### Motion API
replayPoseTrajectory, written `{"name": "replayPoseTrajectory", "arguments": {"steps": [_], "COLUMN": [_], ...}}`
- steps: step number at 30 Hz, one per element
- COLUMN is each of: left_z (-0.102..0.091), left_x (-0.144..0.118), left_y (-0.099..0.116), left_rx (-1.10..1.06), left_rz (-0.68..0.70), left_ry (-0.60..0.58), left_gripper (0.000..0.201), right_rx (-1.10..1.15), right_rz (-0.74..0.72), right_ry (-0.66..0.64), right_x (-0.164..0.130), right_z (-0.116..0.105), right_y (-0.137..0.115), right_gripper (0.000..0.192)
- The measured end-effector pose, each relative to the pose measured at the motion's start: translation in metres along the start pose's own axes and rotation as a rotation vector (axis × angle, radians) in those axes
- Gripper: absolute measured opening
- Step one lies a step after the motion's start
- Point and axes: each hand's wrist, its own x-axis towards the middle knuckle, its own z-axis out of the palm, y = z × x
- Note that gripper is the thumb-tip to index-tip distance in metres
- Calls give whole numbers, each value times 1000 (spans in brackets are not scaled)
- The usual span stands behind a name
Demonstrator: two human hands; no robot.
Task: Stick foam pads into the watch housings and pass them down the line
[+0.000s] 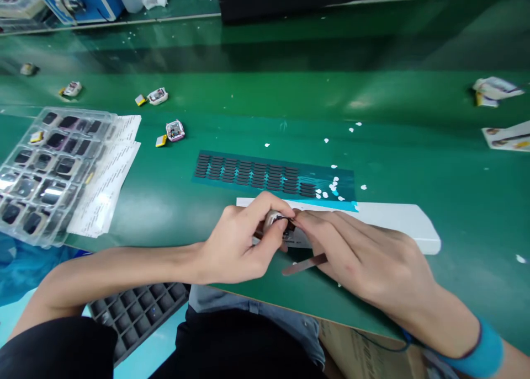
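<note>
Between the thumb and fingers of my left hand (pixel 244 241) is a small white-cased electronic device (pixel 272 219), mostly covered by the fingers. My right hand (pixel 360 252) is closed, its fingertips pinched together at the device's right side. A flat metal tool (pixel 304 265) with a rounded end sticks out from under the right palm; its other end is hidden. Both hands are over a long white board (pixel 393 224). Just beyond lies a teal sheet (pixel 331 175) with rows of small dark strips (pixel 248 172) and several white dots of backing.
At the left, a clear compartment tray (pixel 45 169) with dark-screened pieces lies on printed white sheets (pixel 105 197). Opened devices with yellow batteries, one (pixel 175 130) nearer, sit along the green table (pixel 232 114). A blue box (pixel 83 1) stands behind; a grey grid tray (pixel 141 313) is below the edge.
</note>
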Motion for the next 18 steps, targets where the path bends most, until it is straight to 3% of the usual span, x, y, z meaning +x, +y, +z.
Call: {"name": "replayPoseTrajectory", "arguments": {"steps": [4,7,10,18], "left_z": [2,4,2,-3], "left_x": [-2,-1,2,3], "left_y": [0,-1,-3,-5], "left_rx": [73,45,27,16], "left_rz": [74,54,31,91], "left_ry": [30,96,101,5], "left_gripper": [11,12,17,16], "right_rx": [-105,39,323,811], "right_rz": [-56,-32,87,446], "right_ry": [40,21,-5,-88], "right_x": [7,5,2,10], "right_z": [-8,-8,-6,0], "right_y": [-4,-3,0,3], "right_gripper": [25,33,35,13]}}
